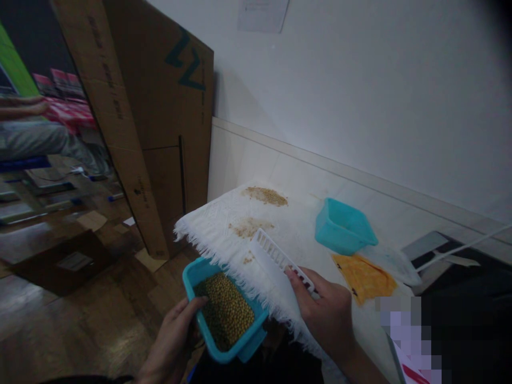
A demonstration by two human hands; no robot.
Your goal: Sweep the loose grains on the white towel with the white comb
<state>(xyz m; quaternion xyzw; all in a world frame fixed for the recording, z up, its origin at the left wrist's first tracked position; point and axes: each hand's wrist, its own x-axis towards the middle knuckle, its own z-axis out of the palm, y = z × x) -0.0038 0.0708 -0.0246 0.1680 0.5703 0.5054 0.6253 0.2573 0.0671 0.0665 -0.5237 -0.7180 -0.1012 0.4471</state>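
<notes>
My left hand grips the left rim of a teal plastic bin, thumb over the edge. Round yellowish soybeans fill its bottom; the bin is held low, just against the fringed edge of a white cloth. In my right hand is a white plastic piece with a row of slots, like the side of a small basket, tilted above the cloth near the bin. Beyond it lie two spread patches of beans, a far one and a nearer, thinner one.
A second teal bin stands on the cloth at right, beside a folded orange-yellow cloth and a clear plastic bag. A tall cardboard box rises at left. Another person's leg shows at far left.
</notes>
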